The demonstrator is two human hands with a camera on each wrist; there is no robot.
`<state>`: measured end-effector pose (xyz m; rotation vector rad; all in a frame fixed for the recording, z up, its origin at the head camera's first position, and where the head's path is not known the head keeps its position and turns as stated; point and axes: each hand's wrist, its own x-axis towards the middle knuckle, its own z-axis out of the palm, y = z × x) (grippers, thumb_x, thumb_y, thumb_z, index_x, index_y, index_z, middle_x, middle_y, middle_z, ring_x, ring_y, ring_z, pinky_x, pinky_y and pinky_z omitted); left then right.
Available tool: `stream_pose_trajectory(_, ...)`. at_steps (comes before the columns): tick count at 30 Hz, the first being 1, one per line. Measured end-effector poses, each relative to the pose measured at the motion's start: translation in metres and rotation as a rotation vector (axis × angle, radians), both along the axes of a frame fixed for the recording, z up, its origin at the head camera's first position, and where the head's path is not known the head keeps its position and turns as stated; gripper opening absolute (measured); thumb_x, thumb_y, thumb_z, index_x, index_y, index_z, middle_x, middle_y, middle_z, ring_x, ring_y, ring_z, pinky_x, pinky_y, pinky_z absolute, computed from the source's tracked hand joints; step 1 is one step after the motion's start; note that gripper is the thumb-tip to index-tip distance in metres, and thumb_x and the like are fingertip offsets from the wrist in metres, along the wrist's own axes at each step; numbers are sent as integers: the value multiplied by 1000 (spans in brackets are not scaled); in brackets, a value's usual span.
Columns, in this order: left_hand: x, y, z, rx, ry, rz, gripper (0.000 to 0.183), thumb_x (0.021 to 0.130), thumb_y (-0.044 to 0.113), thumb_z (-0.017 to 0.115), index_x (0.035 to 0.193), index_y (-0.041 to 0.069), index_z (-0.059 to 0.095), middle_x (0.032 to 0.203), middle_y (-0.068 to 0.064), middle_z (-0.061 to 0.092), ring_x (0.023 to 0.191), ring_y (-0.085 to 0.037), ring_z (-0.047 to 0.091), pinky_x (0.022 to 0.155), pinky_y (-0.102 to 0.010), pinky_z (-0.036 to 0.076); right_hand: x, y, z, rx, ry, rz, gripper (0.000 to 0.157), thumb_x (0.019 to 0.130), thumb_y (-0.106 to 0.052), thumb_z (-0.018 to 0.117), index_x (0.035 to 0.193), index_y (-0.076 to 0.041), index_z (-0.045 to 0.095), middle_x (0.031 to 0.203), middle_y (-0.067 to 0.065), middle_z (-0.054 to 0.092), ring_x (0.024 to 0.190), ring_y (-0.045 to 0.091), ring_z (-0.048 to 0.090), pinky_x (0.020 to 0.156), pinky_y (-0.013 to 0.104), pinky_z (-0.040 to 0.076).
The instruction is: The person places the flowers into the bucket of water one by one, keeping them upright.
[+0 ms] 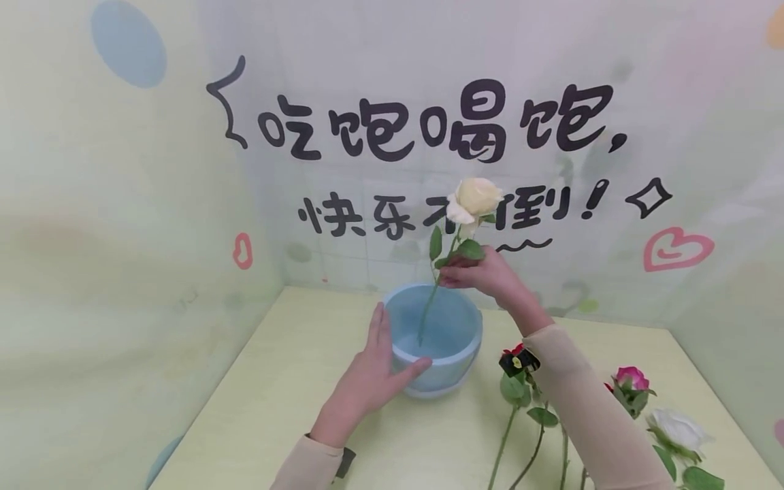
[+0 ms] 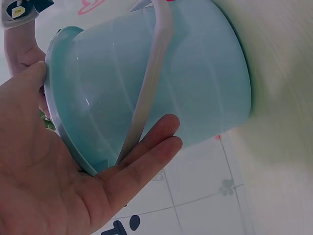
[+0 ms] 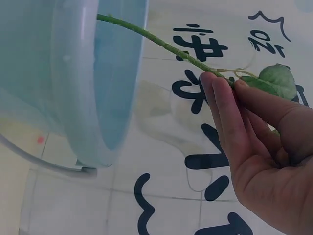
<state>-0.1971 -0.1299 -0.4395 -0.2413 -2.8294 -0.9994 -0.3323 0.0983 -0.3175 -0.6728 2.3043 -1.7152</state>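
Note:
A cream artificial rose [image 1: 476,199] stands slightly tilted over a light-blue plastic bucket [image 1: 436,373], its stem's lower end inside. My right hand [image 1: 480,272] pinches the green stem [image 3: 166,46] between thumb and fingertips just below the leaves, above the bucket's far rim. At the bucket's left side rests my left hand [image 1: 373,374], thumb at the near rim and fingers stretched along the wall. In the left wrist view those fingers [image 2: 146,161] lie straight beside the bucket's pale handle [image 2: 146,93]. The blossom is out of sight in both wrist views.
Several more artificial flowers lie on the pale table [image 1: 263,408] to the right, partly under my right forearm. Among them are a white rose [image 1: 676,430] and a pink rose [image 1: 632,378]. A printed backdrop [image 1: 367,54] with black lettering rises behind the table.

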Motion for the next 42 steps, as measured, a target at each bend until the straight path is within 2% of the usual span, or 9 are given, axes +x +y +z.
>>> stream_pose_trajectory(5, -1, 0, -1, 3, 10, 3, 123, 91, 85, 52, 170, 8, -3, 177, -6, -10, 122, -49, 64, 94, -58, 57, -6, 4, -4, 96, -100, 108, 26, 96, -1, 77, 120, 6, 69, 107, 20, 76, 95, 29, 78, 94, 52, 58)
stream_pose_trajectory(10, 0, -1, -1, 4, 10, 6, 123, 91, 84, 54, 170, 8, -3, 177, -9, -9, 126, -50, 61, 96, -59, 56, -9, 3, -9, 167, -183, 200, 26, 95, 2, 76, 120, 6, 69, 107, 21, 76, 96, 31, 77, 95, 52, 58)
stream_pose_trajectory(15, 1, -1, -1, 1, 13, 9, 125, 91, 85, 52, 170, 7, -4, 177, -12, -7, 127, -49, 61, 96, -58, 56, -13, -1, -16, 216, -216, 225, 21, 94, 1, 76, 113, 7, 71, 102, 20, 77, 93, 30, 78, 92, 48, 60)
stream_pose_trajectory(20, 1, 0, -2, 0, -3, 14, 126, 89, 88, 49, 170, 9, -7, 178, -9, -9, 127, -45, 61, 97, -56, 56, -14, -5, -25, 238, -239, 240, 19, 93, 3, 77, 111, 6, 72, 100, 18, 77, 92, 29, 78, 90, 45, 61)
stream_pose_trajectory(27, 1, 0, -4, -1, 10, 13, 125, 90, 87, 50, 170, 8, -6, 178, -10, -7, 125, -44, 63, 96, -55, 57, -14, -12, -37, 311, -232, 269, 14, 90, 3, 79, 103, 5, 73, 96, 14, 78, 89, 26, 78, 85, 40, 63)
stream_pose_trajectory(31, 0, 1, -4, -7, 17, 12, 125, 90, 87, 49, 170, 8, -6, 178, -11, -7, 124, -45, 63, 94, -55, 57, -15, -16, -42, 310, -257, 239, 13, 90, 4, 78, 102, 7, 74, 94, 16, 79, 87, 26, 78, 86, 41, 63)
stream_pose_trajectory(34, 0, 1, -3, -9, 21, 10, 125, 90, 87, 49, 170, 8, -6, 178, -10, -7, 124, -45, 63, 94, -55, 58, -16, -19, -45, 294, -272, 182, 15, 91, 5, 76, 105, 10, 74, 94, 18, 78, 86, 28, 79, 88, 45, 62)
stream_pose_trajectory(38, 0, 2, -2, -2, 21, 9, 125, 90, 87, 50, 170, 8, -5, 178, -10, -7, 122, -45, 64, 92, -54, 58, -16, -22, -51, 319, -234, 113, 18, 91, 5, 74, 108, 11, 73, 92, 19, 77, 82, 28, 78, 87, 46, 62)
stream_pose_trajectory(42, 0, 2, -2, -5, 19, 9, 125, 90, 87, 50, 170, 8, -4, 177, -9, -8, 120, -44, 65, 90, -53, 59, -17, -28, -57, 359, -196, 37, 18, 89, 7, 73, 107, 9, 72, 90, 18, 76, 78, 26, 78, 80, 41, 64)
